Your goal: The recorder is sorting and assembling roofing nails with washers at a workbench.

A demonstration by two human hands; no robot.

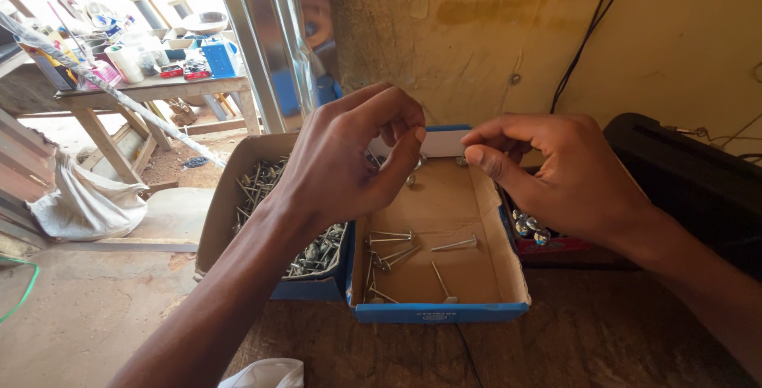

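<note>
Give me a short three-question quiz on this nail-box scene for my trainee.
1. True or false: the middle box in front of the hands is nearly empty, with only a few nails on its floor.
2. Which box is heaped with nails? A) the left box B) the middle box C) the red tray
3. What does the red tray beside the right hand hold?

Key
1. True.
2. A.
3. Shiny rounded metal caps. Both the left hand and the right hand hover above the middle box with fingertips pinched; what they pinch is too small to tell.
</note>
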